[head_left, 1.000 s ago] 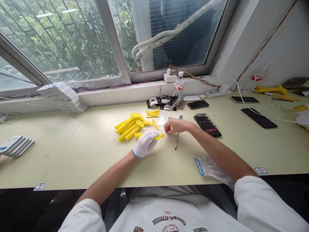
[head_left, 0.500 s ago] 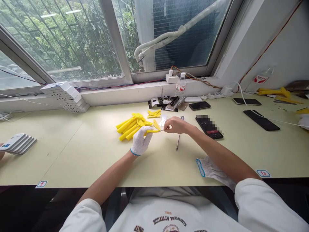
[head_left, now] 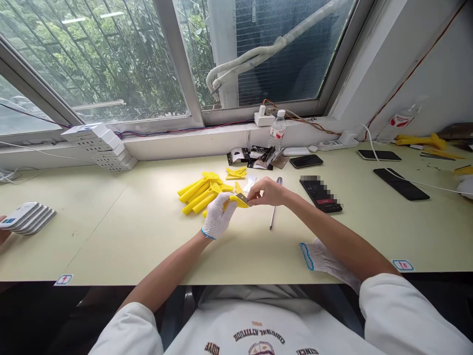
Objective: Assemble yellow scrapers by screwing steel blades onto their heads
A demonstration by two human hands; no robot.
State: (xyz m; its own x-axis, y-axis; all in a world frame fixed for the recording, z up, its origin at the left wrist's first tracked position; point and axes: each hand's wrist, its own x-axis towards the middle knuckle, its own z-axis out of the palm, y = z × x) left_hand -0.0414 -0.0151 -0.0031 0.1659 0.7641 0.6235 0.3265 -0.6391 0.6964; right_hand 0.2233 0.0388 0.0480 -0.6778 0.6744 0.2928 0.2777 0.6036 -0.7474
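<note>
My left hand [head_left: 219, 217], in a white knit glove with a blue cuff edge, grips a yellow plastic scraper [head_left: 240, 203] by its handle. A thin grey metal blade [head_left: 242, 197] lies at the scraper's head. The bare fingers of my right hand [head_left: 268, 191] pinch the blade's outer end. Just beyond, a loose yellow cover piece [head_left: 238, 188] and a white paper slip [head_left: 251, 182] rest on the table. A pile of yellow scraper handles [head_left: 199, 191] lies behind my left hand, with small yellow pieces [head_left: 235, 172] further back. Below my right wrist is a screwdriver [head_left: 273, 217].
An empty glove [head_left: 321, 256] lies under my right forearm. Black packets [head_left: 258, 157] and a water bottle [head_left: 278, 130] stand by the windowsill. Phones [head_left: 320, 193] lie to the right. At far left, another person's hand [head_left: 3, 231] touches stacked white boxes [head_left: 29, 217].
The scraper's head has turned, so the flat face of the grey blade now shows. My right fingers have shifted slightly left, closer to my left hand.
</note>
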